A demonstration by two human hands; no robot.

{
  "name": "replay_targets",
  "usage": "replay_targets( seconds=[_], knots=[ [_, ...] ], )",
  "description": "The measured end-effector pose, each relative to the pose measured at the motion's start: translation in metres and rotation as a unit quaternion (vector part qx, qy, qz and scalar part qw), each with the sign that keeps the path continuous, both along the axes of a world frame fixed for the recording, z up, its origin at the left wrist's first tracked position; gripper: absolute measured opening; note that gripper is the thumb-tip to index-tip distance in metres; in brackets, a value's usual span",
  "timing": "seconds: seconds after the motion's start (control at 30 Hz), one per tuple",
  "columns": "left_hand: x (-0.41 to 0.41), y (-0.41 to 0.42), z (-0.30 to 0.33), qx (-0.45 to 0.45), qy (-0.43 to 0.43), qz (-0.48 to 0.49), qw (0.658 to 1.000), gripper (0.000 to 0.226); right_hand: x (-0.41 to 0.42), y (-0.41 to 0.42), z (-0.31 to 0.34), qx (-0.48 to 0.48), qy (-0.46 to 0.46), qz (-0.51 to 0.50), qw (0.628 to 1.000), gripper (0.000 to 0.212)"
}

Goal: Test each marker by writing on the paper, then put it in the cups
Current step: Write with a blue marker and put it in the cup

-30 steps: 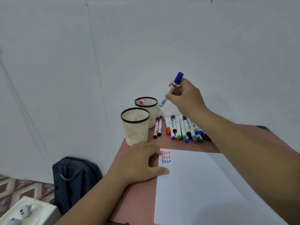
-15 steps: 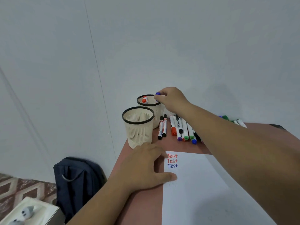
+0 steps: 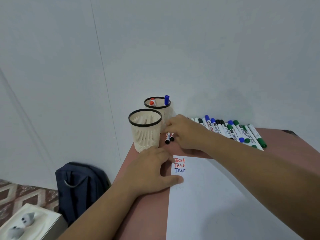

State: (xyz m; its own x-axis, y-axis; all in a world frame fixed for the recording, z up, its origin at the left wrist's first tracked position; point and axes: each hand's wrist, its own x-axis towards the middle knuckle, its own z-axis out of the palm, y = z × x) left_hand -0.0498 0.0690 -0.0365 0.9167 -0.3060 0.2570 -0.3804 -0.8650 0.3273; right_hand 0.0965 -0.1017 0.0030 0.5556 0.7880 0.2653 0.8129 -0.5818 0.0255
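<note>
A: Where are the hands sitting?

B: Left hand (image 3: 152, 172) is lying flat on the table (image 3: 149, 213), fingers straight, thumb tip pressing the left edge of the paper (image 3: 216, 205). Grip released, holding nothing.

A: Right one?

B: Right hand (image 3: 186, 131) is reaching over the two black-capped markers (image 3: 169, 139) lying just right of the front cup (image 3: 145, 131). Fingers are curling down at their upper ends. Can't tell whether the grip is actually closing on one or just touching, since the hand is hiding the contact.

A: Cups?

B: Two ribbed cream cups with black rims, standing upright at the table's back-left corner, one behind the other and touching or nearly so. Back cup (image 3: 157, 105) is holding an orange-capped marker (image 3: 152, 102) and a blue-capped marker (image 3: 166, 99), both poking above the rim. Can't see any marker in the front one.

A: Rest of the markers?

B: A row of markers (image 3: 230, 130) is lying side by side along the wall, right of the right hand; black, blue and green caps. The forearm is covering part of it.

A: Paper?

B: Showing "Test" three times in the top-left corner: two red lines, one blue below.

A: Anything off the table?

B: Dark backpack (image 3: 79, 186) is sitting on the floor to the left, against the wall; a white box (image 3: 27, 222) is sitting bottom-left.
</note>
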Motion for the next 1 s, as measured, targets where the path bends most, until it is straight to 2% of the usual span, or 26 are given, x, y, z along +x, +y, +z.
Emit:
replay_targets(
  seconds=[0.13,0.27,0.4,0.47,0.6,0.67,0.77,0.87,1.0],
  knots=[
    [-0.001,0.0,0.001,-0.037,-0.007,0.005,0.999,0.06,0.002,0.007,-0.004,-0.025,0.012,0.0,1.0,0.053],
    [-0.001,0.001,-0.002,-0.083,-0.023,0.011,0.996,0.047,0.009,0.009,-0.017,-0.098,-0.061,0.031,0.993,0.034],
    [0.0,0.001,-0.004,-0.114,-0.032,0.013,0.993,0.041,0.01,0.001,-0.024,-0.056,-0.089,0.063,0.992,0.02],
    [0.0,0.001,-0.004,-0.122,-0.036,0.012,0.992,0.038,0.005,-0.007,-0.022,-0.031,-0.112,0.077,0.99,0.028],
    [0.0,0.0,-0.004,-0.127,-0.059,0.013,0.99,0.032,-0.014,-0.025,-0.016,0.048,-0.116,0.089,0.988,0.031],
    [0.0,0.0,-0.004,-0.116,-0.076,0.02,0.99,0.031,-0.027,-0.032,-0.011,0.095,-0.087,0.046,0.991,0.031],
    [0.001,0.002,-0.007,-0.102,-0.105,0.03,0.989,0.025,-0.049,-0.041,-0.003,0.198,-0.007,0.004,0.98,0.018],
    [0.002,0.003,-0.012,-0.094,-0.139,0.037,0.985,0.029,-0.075,-0.047,0.002,0.317,0.081,-0.001,0.945,0.014],
    [-0.003,0.002,-0.009,-0.11,-0.162,0.021,0.981,0.047,-0.108,-0.047,0.0,0.467,0.193,-0.012,0.863,0.022]
  ],
)
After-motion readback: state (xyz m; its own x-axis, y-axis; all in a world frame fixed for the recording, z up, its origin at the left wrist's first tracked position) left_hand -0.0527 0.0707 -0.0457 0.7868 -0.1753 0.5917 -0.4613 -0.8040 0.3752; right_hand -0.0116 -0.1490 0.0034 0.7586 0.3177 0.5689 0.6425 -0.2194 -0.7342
